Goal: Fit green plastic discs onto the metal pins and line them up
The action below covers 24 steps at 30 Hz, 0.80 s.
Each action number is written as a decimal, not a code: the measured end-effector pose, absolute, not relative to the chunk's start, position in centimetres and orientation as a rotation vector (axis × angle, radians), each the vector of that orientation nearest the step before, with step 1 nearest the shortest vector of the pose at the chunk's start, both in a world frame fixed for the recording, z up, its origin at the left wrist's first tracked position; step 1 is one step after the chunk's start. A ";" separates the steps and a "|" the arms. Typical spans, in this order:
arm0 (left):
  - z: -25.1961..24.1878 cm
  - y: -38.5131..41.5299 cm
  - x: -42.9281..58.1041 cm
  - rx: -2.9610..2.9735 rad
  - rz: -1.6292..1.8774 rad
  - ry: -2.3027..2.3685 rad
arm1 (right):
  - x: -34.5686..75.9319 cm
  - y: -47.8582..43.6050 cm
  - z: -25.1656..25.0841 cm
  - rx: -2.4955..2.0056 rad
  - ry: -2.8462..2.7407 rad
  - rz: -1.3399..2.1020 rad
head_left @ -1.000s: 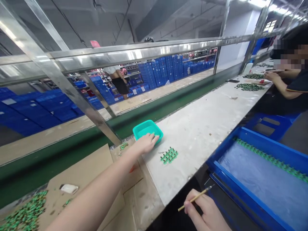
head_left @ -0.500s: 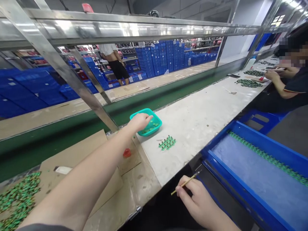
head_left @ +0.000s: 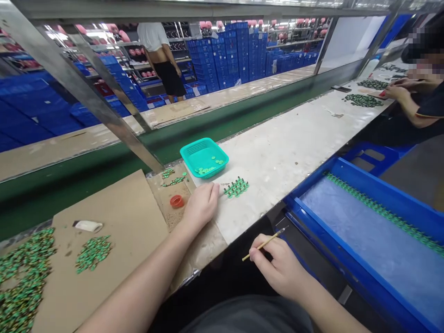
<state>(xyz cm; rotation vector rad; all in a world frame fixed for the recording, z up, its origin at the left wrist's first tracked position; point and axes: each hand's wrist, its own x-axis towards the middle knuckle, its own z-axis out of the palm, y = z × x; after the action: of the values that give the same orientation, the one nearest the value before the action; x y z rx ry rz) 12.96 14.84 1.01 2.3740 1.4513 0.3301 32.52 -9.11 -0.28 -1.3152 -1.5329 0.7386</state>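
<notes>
My left hand (head_left: 203, 203) is over the white table top, its fingers pressed together; whatever they may pinch is hidden. Just right of its fingertips stands a cluster of small green discs with dark upright pegs (head_left: 236, 187). Behind the hand is a turquoise plastic basket (head_left: 218, 149) with several flat green discs (head_left: 203, 171) in its bottom. My right hand (head_left: 282, 266) grips a thin paintbrush (head_left: 263, 243) in front of the table edge, its dark tip pointing up and right. An open red cap (head_left: 176, 201) lies on the cardboard left of my left hand.
Piles of green pieces (head_left: 24, 268) lie on cardboard (head_left: 138, 245) at left, near a white tube (head_left: 88, 225). A blue tray (head_left: 367, 240) with rows of green pieces is at right. A co-worker (head_left: 423, 92) sits farther along; another person (head_left: 161, 60) stands beyond the green belt (head_left: 249, 108).
My left hand has come out of the turquoise basket and moved nearer to me, beside the pegged discs. My right hand still holds the paintbrush. The camera view has tilted down.
</notes>
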 end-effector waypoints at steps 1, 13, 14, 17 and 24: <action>1.2 15.1 12.9 2.357 0.345 1.446 | 32.5 -9.2 -0.2 -1.302 -1.511 0.735; 4.6 13.6 5.6 2.380 0.290 1.366 | 32.4 -8.4 1.6 -1.462 -1.146 0.979; 4.1 12.9 5.5 2.407 0.286 1.352 | 32.2 -7.9 1.6 -1.478 -1.169 0.977; 2.3 11.5 5.7 2.472 0.322 1.360 | 31.8 -5.4 1.5 -1.488 -1.253 0.966; 1.5 11.5 5.6 2.512 0.348 1.360 | 30.1 0.1 1.6 -1.458 -1.328 0.936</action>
<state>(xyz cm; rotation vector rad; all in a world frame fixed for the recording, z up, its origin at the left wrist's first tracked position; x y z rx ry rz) 5.61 11.47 1.46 2.5122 1.3603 0.3479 30.09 0.15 1.64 -1.4576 -1.3285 0.9363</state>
